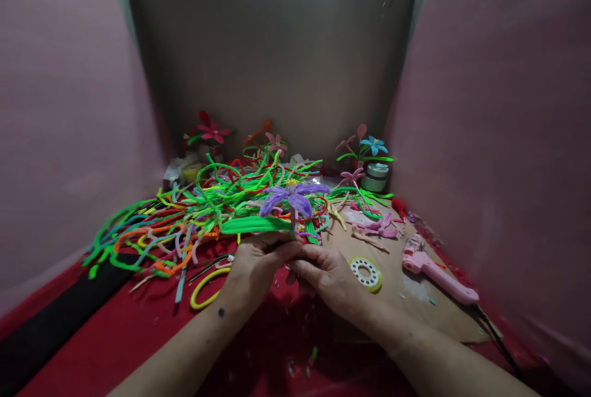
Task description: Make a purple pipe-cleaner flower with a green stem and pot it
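Both my hands meet at the middle, pinching the lower stem of a purple pipe-cleaner flower with a yellow centre. Its bloom stands upright above my fingers. A long green leaf reaches left from the stem, and a shorter green leaf shows on the right side. My left hand is closed, its thumb and forefinger near the stem. My right hand is closed too, its fingertips pressed against the left ones. The stem's lower end is hidden by my fingers.
Heaped pipe cleaners cover the table's left and middle. A cardboard sheet on the right bears a yellow tape roll and a pink glue gun with a cord. Finished flowers stand behind. Pink side walls enclose the red cloth.
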`<move>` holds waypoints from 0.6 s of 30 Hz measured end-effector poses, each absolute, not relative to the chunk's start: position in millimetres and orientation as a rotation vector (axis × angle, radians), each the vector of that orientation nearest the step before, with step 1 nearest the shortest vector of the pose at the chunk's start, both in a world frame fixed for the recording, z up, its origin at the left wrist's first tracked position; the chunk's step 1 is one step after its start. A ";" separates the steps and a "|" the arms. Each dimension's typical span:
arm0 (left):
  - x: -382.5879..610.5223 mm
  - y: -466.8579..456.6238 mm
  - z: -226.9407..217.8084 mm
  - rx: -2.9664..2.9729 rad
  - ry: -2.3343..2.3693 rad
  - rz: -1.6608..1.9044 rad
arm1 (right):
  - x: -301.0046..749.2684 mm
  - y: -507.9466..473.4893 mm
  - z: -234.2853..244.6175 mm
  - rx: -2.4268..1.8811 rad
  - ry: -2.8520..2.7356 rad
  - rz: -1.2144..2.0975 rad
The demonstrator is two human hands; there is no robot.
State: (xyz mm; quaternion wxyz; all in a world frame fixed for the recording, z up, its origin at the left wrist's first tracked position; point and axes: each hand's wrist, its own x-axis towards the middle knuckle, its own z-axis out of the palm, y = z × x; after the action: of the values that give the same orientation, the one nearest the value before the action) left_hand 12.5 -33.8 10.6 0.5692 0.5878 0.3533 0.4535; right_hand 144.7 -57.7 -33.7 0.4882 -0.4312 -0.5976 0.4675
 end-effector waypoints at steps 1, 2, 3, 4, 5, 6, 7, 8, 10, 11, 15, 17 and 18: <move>13.4 -33.4 10.3 1.389 0.824 1.069 | 144.6 -57.6 -33.8 -1.059 -1.457 1.116; 14.4 -32.8 10.1 1.394 0.815 1.063 | 144.6 -57.4 -33.6 -1.065 -1.459 1.084; 15.1 -31.8 9.7 1.389 0.808 1.062 | 145.0 -57.1 -32.8 -1.067 -1.457 1.050; 15.4 -30.2 9.0 1.376 0.810 1.063 | 145.8 -56.4 -31.1 -1.070 -1.450 1.018; 15.3 -28.0 7.8 1.362 0.821 1.068 | 147.4 -55.4 -28.6 -1.075 -1.430 0.989; 14.7 -25.3 6.0 1.359 0.839 1.067 | 149.8 -53.9 -25.1 -1.084 -1.397 0.965; 13.7 -22.3 3.6 1.368 0.862 1.060 | 153.3 -51.9 -20.8 -1.102 -1.354 0.945; 12.4 -19.1 0.6 1.392 0.886 1.041 | 158.1 -49.3 -15.8 -1.127 -1.308 0.927; 10.0 -13.7 -6.5 1.467 0.912 0.983 | 171.6 -42.4 -4.8 -1.210 -1.245 0.865; 9.2 -11.8 -10.3 1.506 0.914 0.965 | 180.4 -38.1 0.5 -1.273 -1.247 0.821; 11.3 -10.8 -22.6 1.660 0.911 0.876 | 224.1 -15.4 13.8 -1.564 -1.215 0.632; 13.8 -12.4 -27.0 1.713 0.907 0.822 | 245.9 -2.0 13.5 -1.699 -1.180 0.569; 14.9 -13.0 -29.1 1.736 0.899 0.803 | 255.2 4.8 11.8 -1.774 -1.163 0.536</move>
State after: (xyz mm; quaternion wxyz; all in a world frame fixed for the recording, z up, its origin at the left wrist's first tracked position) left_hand 14.9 -13.0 -29.1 0.4919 0.7151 0.3705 0.3308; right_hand 255.2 4.8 11.8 0.4588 -0.7205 -0.4724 0.2175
